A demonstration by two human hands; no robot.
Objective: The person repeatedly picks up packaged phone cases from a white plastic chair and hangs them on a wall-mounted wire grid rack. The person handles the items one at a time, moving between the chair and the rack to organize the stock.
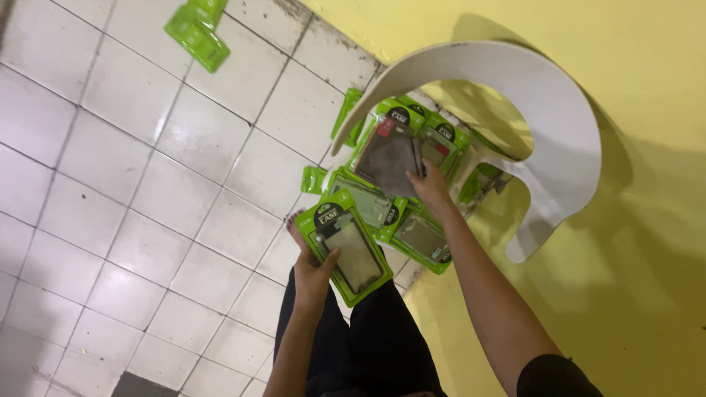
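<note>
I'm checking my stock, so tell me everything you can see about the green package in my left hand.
The green package is a flat, glossy plastic retail pack, bright green with a black round label at its top and a clear window showing a dark phone case inside. It looks sealed and undamaged. The left hand grips its lower left edge, thumb across the front, holding it tilted above the white tiled floor, apart from the pile of similar packs.

The left hand is gripping with fingers curled and thumb on top, arm bent; the right hand is reaching forward, arm outstretched.
</note>
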